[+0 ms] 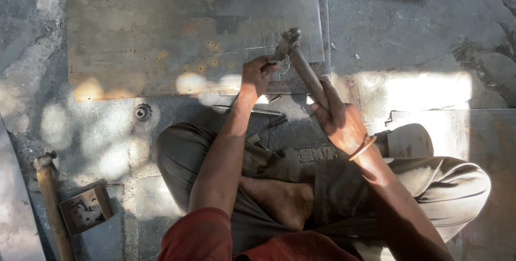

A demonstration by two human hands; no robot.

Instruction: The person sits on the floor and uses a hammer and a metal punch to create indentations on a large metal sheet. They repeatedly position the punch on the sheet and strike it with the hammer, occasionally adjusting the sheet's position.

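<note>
We sit cross-legged on the floor, looking down over our knees at a metal sheet that lies flat ahead of us.

Our right hand reaches forward from the lower right, forearm slanting up and to the left, a bangle around the wrist. Its fingers are wrapped tight around the lower end of a hammer. The hammer's handle runs on a diagonal from our right hand up and to the left, and its head sits at the far end, over the near edge of the sheet and tipped slightly leftward. The long axis lies along that slant, the head pointing away from us.

Our left hand comes up almost straight from the lower middle, the forearm long and nearly vertical in view. Its fingers are curled narrow and pinch something small against the sheet just under the hammer head; what it is we cannot tell, for the hand and head hide it. The two hands are near each other, the hammer spanning the gap between them.

Scribed lines mark the sheet near the hammer head. A thin rod lies on the floor just behind our left wrist. Well off to the left stand a small open box and a pipe.
</note>
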